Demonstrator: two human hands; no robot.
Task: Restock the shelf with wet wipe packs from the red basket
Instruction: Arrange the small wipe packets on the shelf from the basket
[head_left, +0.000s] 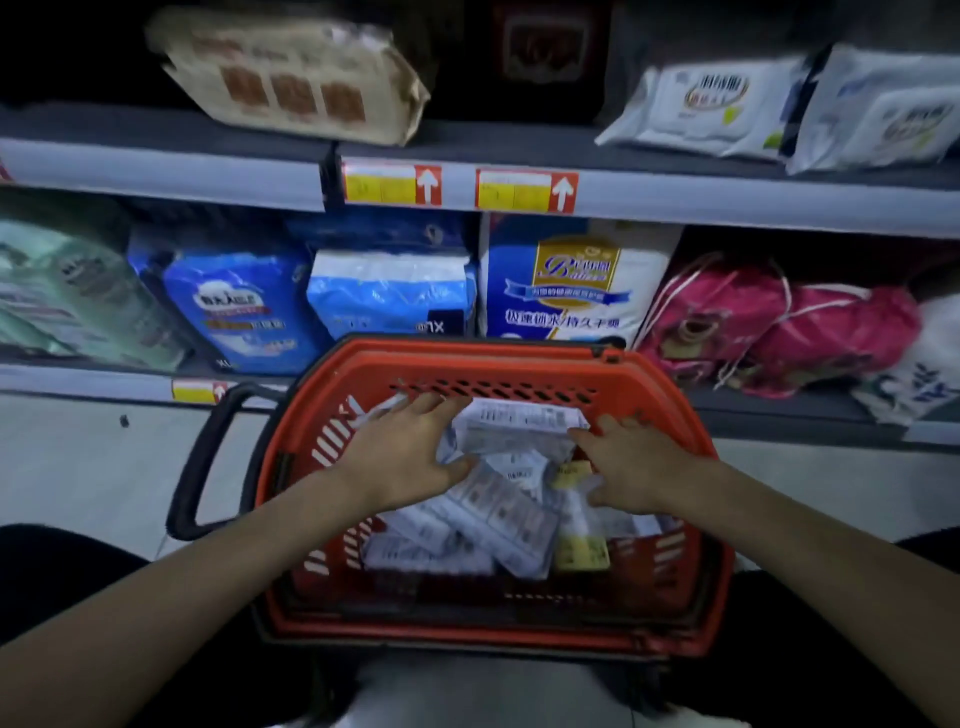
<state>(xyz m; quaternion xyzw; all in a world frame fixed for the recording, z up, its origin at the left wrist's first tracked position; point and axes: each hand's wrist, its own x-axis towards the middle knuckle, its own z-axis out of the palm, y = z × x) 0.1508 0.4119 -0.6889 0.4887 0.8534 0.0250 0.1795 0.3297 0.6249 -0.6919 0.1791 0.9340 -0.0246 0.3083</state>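
Grip: left hand and right hand spread wide, fingers straight, flanking the top wet wipe pack, touching it, not clasped. Beneath the grip: red basket, many packs left. Above and beyond: shelf bearing two stocked packs. We judge restocking barely begun.

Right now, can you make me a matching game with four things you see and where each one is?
Things:
1. red basket
2. beige pack
3. pink bags
4. shelved white wipe packs

Places:
A. top shelf, right
B. lower shelf, right
C. in front of the shelves
D. top shelf, left

Pairs: 1-C, 2-D, 3-B, 4-A
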